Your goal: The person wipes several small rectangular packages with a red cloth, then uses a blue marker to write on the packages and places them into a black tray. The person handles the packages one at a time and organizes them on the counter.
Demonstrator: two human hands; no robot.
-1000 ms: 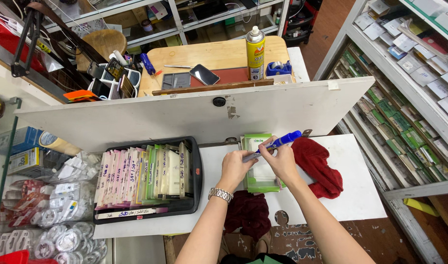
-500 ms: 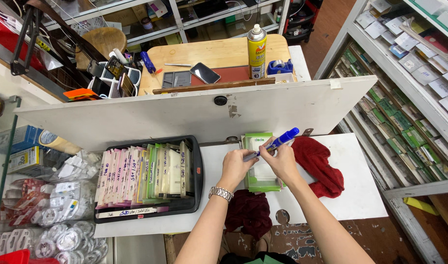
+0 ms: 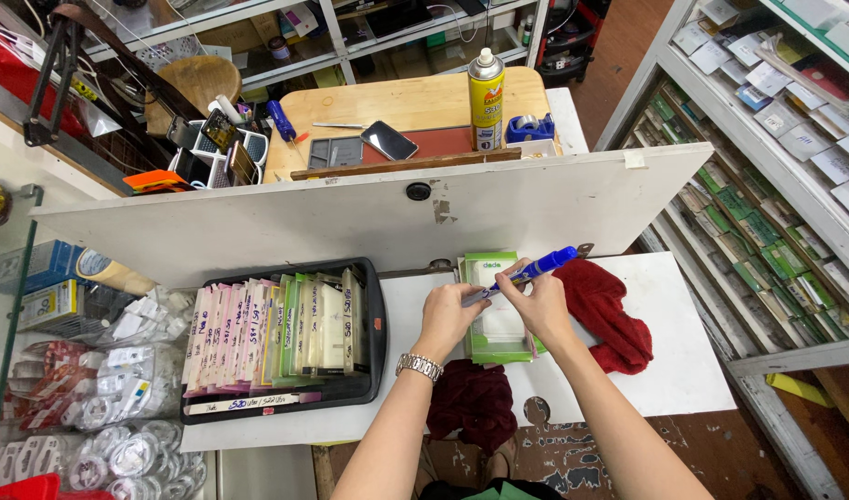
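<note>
Both my hands meet over a small stack of green and white flat packets on a white table. My right hand grips a blue marker pen that points up and to the right. My left hand, with a metal watch on its wrist, pinches the pen's lower end, where the tip or cap is. A black tray full of upright pink, green and white packets stands left of my hands.
A red cloth lies right of the packets, a dark red one below them. A long white board crosses the scene; behind it a wooden table holds a spray can, a phone and a tape dispenser. Shelves stand right.
</note>
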